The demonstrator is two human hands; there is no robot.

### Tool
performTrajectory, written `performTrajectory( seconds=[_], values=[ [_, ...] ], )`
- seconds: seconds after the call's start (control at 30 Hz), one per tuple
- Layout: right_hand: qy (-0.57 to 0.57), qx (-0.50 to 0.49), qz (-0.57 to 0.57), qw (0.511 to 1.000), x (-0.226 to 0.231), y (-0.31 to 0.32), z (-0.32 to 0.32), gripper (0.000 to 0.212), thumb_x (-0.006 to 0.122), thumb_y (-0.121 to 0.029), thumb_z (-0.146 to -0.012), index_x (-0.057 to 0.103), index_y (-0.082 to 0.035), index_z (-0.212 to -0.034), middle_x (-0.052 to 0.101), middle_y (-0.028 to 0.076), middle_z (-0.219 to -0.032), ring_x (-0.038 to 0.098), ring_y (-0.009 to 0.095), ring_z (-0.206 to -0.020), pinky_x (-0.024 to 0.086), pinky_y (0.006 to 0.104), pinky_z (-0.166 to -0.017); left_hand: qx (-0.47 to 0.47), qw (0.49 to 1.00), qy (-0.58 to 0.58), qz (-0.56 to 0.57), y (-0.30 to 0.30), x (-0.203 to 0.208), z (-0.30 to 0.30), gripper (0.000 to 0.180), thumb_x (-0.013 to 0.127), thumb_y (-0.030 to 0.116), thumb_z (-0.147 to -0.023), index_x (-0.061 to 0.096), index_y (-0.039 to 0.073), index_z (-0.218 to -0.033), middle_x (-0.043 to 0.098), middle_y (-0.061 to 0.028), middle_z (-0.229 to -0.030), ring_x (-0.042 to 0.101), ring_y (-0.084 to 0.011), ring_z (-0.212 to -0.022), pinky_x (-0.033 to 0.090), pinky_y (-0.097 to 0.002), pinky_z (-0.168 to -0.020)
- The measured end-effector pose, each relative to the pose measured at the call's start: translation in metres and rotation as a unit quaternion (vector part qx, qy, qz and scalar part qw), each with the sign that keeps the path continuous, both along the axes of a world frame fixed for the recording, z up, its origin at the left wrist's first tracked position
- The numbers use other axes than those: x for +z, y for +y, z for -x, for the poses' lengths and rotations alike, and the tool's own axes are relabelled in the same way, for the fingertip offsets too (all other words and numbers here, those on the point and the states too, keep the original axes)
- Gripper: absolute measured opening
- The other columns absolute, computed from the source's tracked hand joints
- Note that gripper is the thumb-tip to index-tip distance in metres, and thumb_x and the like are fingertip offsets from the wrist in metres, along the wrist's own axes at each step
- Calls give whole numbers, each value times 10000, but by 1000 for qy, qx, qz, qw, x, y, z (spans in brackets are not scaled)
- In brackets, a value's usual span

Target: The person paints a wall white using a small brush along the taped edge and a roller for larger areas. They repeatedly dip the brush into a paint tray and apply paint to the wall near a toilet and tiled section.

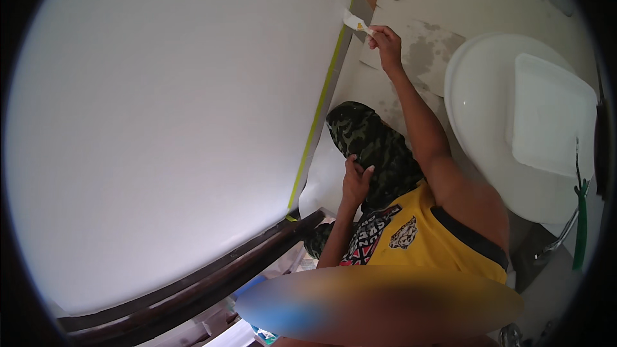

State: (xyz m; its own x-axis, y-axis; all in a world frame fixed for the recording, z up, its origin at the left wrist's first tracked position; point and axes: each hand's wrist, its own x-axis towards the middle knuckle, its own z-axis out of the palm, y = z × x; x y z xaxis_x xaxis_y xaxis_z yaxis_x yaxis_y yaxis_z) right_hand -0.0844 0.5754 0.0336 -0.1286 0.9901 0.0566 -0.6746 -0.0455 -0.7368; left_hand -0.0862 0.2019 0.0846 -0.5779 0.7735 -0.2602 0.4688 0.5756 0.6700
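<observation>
My right hand [387, 45], arm stretched forward, is closed around the handle of a paintbrush [355, 22] with a pale, white-looking head. Its head meets the low edge of the white wall [173, 115], at a strip of yellow-green masking tape [332, 64]. Below that tape runs a grey skirting strip [346, 48]. Resting on my bent knee in camouflage trousers [379, 148], my left hand [357, 183] holds nothing, and its fingers are apart.
Close on my right stands a white toilet [475, 90] with a white rectangular tray-like piece [549, 112] on it. A green hose [580, 231] hangs beside it. Stained pale sheets [430, 48] cover the floor ahead. A dark wooden frame [199, 283] borders the wall at lower left.
</observation>
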Motion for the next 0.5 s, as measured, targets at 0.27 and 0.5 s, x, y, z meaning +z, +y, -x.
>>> performTrajectory(
  seconds=[0.27,0.5],
  values=[
    [-23,0,9,1000,-3,-24,-17,219,585,-95,-922,705,31,-1055,654,51,-796,559,76,-658,472,234,-615,-16,999,-33,12,-7,-3,3,683,717,232,-956,337,-28,-1460,529,-87,-924,582,-196,-818,493,-332,-739],
    [-62,50,30,996,5,29,3,243,568,-83,-938,712,41,-1089,666,68,-769,563,86,-611,483,240,-588,6,999,-51,2,-10,-7,0,714,731,265,-945,352,-1,-1488,521,-103,-990,597,-204,-790,513,-334,-735]
  ],
)
